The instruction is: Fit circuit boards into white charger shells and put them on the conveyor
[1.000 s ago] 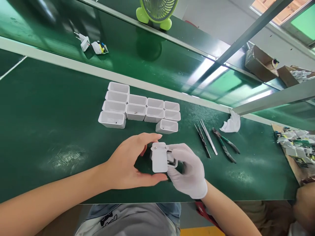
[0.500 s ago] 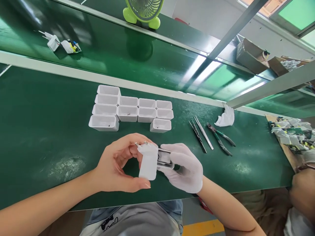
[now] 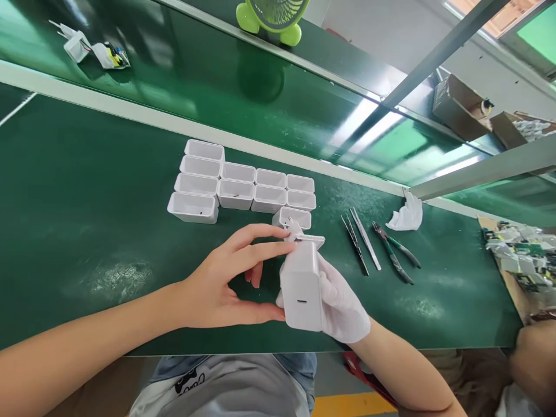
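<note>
A white plug charger (image 3: 303, 278) is between my two hands above the table's front part, its end with a small dark port slot turned toward me. Its pronged plug cover (image 3: 311, 239) sits at the far end, tilted, and whether it is fully against the housing I cannot tell. My right hand (image 3: 346, 307), in a white glove, is closed around the housing from the right. My bare left hand (image 3: 226, 272) touches the charger from the left, fingertips at the plug cover and thumb on the housing's lower left edge.
Several open white housings (image 3: 235, 193) stand in rows beyond my hands. To the right lie two tweezers (image 3: 360, 240), green-handled cutters (image 3: 395, 252) and a crumpled white glove (image 3: 406, 213). Circuit parts (image 3: 523, 252) are heaped far right, near another person's arm. A fan (image 3: 278, 14) stands behind.
The charger has turned so its port end faces me instead of the plug cover's broad face. My left fingers have straightened onto its far end. The view has shifted slightly.
</note>
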Motion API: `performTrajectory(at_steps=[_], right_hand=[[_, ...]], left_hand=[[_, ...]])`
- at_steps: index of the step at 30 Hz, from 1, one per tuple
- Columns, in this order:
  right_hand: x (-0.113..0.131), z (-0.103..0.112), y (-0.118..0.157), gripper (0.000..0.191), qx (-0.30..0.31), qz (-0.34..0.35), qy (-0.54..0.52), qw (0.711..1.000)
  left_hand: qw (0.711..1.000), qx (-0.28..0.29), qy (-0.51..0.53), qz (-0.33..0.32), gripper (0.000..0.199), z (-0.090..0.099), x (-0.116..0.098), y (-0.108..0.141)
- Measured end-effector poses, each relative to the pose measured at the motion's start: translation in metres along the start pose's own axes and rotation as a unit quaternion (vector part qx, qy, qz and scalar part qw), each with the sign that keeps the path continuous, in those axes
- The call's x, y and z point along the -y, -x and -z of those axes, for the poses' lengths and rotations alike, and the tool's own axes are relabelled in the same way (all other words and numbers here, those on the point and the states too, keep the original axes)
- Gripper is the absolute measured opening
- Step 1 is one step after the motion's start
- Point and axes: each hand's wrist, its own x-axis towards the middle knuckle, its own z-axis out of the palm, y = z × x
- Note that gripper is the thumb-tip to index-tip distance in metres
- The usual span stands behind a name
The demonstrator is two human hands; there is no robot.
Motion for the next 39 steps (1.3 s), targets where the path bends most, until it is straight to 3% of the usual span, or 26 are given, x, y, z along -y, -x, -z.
performTrajectory(at_steps=[10,14,22,33,39], right_hand=[[-0.0011,0.0063,-0.0068,0.035,0.033,-0.002,-0.037,0.999],[-0.0003,0.0053,-0.0055,0.036,0.054,-0.005,-0.056,0.997],[-0.0008,0.0074,-0.0060,0.034,0.037,-0.014,-0.064,0.997],[0.0023,0.0036,-0.0055,0.032,0.057,-0.027,-0.113,0.992],[0.0004,0.0041,-0.0067,0.030,0.033,-0.034,-0.118,0.992]], left_hand=[[1.000,-0.021,0.015,0.009,0.068,-0.0003,-0.0007,-0.0017],[1.000,-0.021,0.019,0.008,0.068,-0.0007,0.0001,-0.0010],[1.000,-0.016,0.017,0.008,0.068,-0.0011,0.0000,-0.0012],[0.998,-0.015,0.031,0.047,0.070,-0.0032,0.0020,0.0025],[0.998,-0.006,0.029,0.059,0.072,-0.0024,0.0014,0.0016]])
